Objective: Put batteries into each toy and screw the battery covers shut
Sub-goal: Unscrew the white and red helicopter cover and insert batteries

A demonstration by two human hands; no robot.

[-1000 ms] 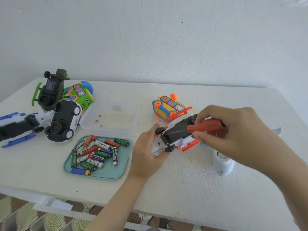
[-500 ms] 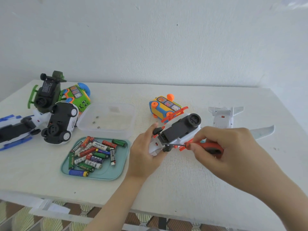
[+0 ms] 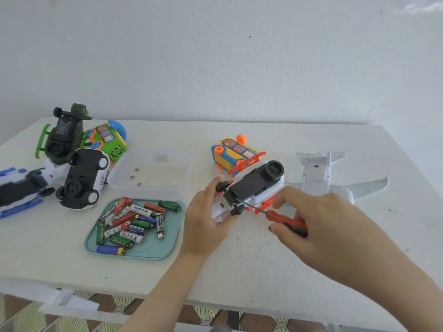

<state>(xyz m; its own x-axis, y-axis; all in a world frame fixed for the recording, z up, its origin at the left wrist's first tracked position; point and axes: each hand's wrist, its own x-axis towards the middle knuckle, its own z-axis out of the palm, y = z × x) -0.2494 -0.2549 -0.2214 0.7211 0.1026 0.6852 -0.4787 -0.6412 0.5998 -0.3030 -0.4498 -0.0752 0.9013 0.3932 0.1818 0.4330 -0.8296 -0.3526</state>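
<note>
left hand (image 3: pixel 206 221) is gripping an upturned white-and-orange plastic toy (image 3: pixel 251 185), black underside showing.
right hand (image 3: pixel 318 219) is pinching a red-handled screwdriver (image 3: pixel 285 218); loose cylindrical batteries (image 3: pixel 141 209) are showing "eveready" and "heybright".

The left hand (image 3: pixel 203 220) and right hand (image 3: pixel 335 224) are bare, as are the left forearm (image 3: pixel 165 295) and the right forearm (image 3: pixel 398 286), uncovered as far as the picture's lower edge. The fingernails are short and plain. The right thumb's nail looks dark at its tip.
</note>
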